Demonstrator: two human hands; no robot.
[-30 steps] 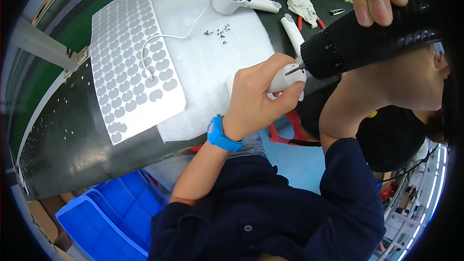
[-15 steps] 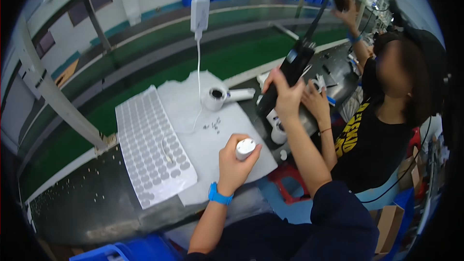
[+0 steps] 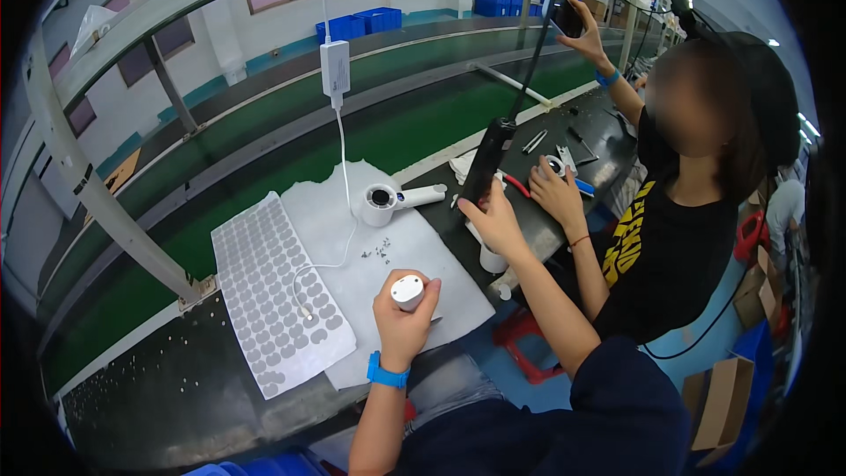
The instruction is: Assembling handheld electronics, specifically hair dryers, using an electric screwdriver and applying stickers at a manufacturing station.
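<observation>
We had our left hand clamped on a white handle-shaped part, fingers curled round its side and thumb along its right, with the rounded end and its small holes facing up. That hand was raised above the near edge of the foam sheet, close to the near edge of the tabletop; the forearm rose from below, a blue watch at the wrist. Our right arm stretched forward, well apart from the left, past the foam's right edge. There our right hand had thumb and fingers parted at the lower end of a black power screwdriver, which hung tilted on its cord; we could not tell whether they gripped it or merely touched it. A white device with a round head lay near the foam's far right corner, with small dark screws nearer us. A sheet of grey stickers overlapped the foam's left edge.
</observation>
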